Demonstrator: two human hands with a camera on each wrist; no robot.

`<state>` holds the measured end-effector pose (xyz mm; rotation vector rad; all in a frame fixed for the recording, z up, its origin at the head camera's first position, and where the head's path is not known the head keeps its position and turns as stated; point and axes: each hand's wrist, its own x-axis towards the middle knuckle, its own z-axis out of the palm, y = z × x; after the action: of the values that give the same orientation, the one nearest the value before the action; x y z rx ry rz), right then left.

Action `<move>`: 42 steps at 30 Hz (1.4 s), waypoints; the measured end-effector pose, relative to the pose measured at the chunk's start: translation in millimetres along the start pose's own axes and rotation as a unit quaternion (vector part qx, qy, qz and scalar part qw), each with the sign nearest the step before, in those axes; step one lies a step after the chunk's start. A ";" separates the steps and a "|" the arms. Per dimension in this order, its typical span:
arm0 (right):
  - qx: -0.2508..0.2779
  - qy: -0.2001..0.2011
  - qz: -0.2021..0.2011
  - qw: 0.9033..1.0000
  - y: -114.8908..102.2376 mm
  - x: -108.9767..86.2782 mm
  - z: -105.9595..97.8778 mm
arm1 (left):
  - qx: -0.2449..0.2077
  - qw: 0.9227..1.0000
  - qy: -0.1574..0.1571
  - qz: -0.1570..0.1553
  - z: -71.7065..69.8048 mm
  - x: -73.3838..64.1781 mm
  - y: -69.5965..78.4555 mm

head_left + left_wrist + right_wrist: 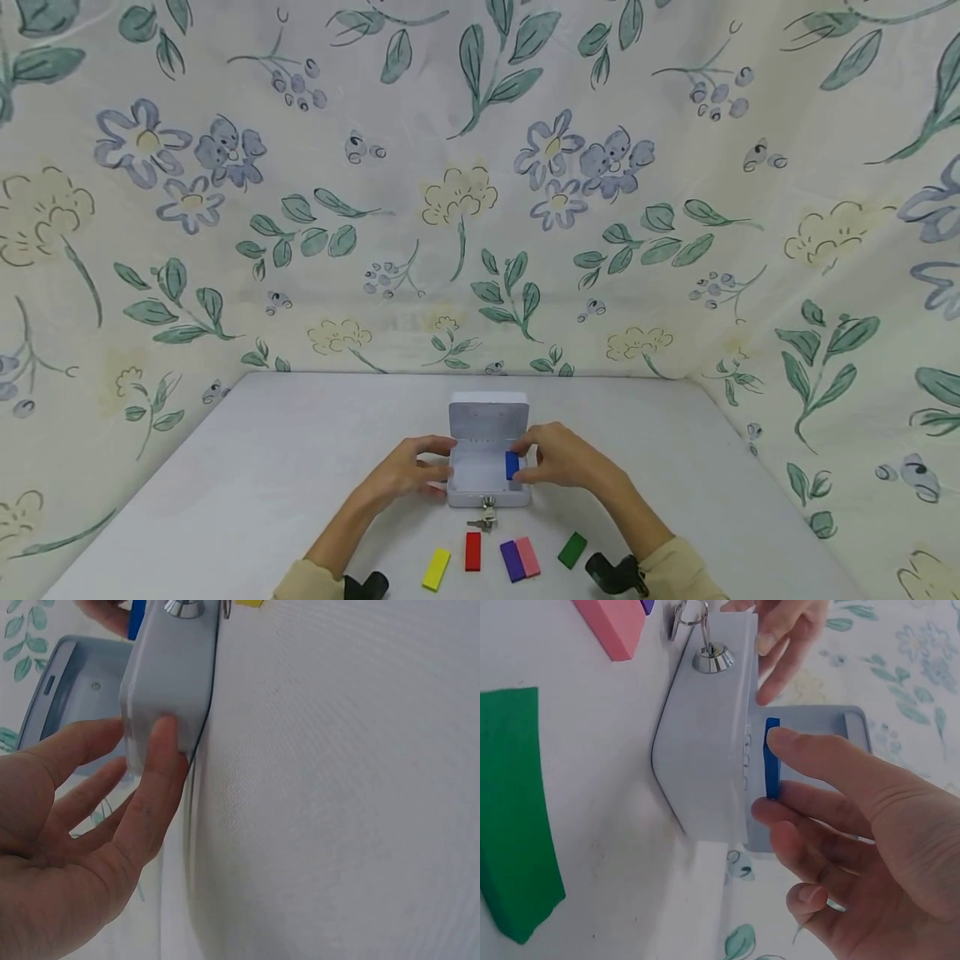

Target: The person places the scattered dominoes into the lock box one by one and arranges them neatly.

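Note:
A small white metal cash box (489,500) stands with its lid (489,421) raised and a key in its front lock (489,502). My right hand (558,457) pinches a blue block (512,466) between thumb and fingertips, over the right part of the box. In the right wrist view the blue block (772,759) is upright, close above the rim. My left hand (408,467) touches the box's left side with its fingertips, fingers spread and relaxed. In the left wrist view one fingertip rests on the box's side wall (166,675).
In front of the box lie a yellow block (436,569), a red block (472,552), a purple block (512,562) against a pink block (528,557), and a green block (572,550). Keys (483,522) hang at the lock. A floral cloth (450,208) rises behind the white table (300,433).

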<state>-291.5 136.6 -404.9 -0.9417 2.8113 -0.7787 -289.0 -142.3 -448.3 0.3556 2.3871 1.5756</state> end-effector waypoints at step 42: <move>-0.023 -0.017 -0.004 1.000 -23.9 37.5 28.4 | -0.009 1.000 -0.017 0.012 -2.5 -0.5 1.2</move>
<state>-302.5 85.9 -414.7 -0.9647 2.8080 -0.6957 -289.3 -144.1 -446.2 0.4052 2.3505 1.5874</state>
